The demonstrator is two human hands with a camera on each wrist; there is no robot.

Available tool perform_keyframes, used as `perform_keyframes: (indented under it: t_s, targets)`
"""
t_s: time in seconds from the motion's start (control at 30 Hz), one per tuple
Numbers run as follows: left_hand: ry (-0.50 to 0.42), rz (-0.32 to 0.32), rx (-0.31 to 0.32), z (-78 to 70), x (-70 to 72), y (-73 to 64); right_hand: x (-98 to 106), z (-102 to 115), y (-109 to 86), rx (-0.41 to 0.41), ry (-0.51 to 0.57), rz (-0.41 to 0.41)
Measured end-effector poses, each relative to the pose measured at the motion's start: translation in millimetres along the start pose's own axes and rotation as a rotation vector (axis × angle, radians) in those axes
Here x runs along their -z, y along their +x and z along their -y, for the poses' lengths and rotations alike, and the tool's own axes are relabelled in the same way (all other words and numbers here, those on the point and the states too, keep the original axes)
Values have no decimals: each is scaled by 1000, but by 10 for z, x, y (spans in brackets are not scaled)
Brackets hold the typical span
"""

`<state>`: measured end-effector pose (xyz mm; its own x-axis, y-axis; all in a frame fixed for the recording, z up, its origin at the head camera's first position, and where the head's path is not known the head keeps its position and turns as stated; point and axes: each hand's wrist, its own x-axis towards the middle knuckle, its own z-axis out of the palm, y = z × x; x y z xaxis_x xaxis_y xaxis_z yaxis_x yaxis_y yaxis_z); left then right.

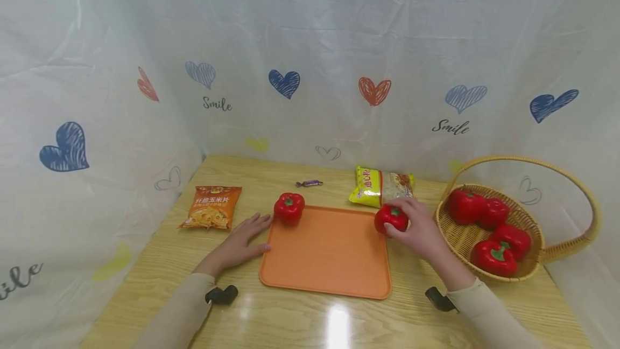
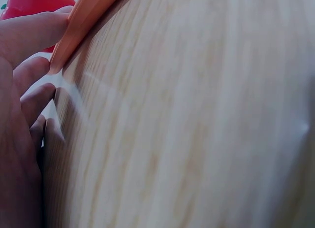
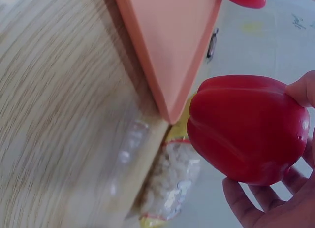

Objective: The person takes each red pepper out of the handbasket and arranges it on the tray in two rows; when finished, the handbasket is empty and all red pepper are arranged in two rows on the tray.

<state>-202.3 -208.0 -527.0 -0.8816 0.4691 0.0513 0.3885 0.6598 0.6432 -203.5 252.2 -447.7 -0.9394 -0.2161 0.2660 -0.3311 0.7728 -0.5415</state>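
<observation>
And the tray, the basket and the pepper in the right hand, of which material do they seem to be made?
Tray: probably plastic, fairly matte, judging by its even orange surface.
Basket: wicker or a plastic imitation, slightly shiny; woven strands show.
Pepper in the right hand: glossy, with smooth skin and highlights, perhaps plastic or foam; a real pepper could look alike.
</observation>
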Motion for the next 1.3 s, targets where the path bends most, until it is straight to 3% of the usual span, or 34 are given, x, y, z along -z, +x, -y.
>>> perform_keyframes:
  t_s: [0.63,1.3]
  targets:
    - [-12,2,5,-25,9,5,-390,311,256,60,51,44]
    - [-12,-12,-6,-5,0,-1,-750,560,510,61,83,110]
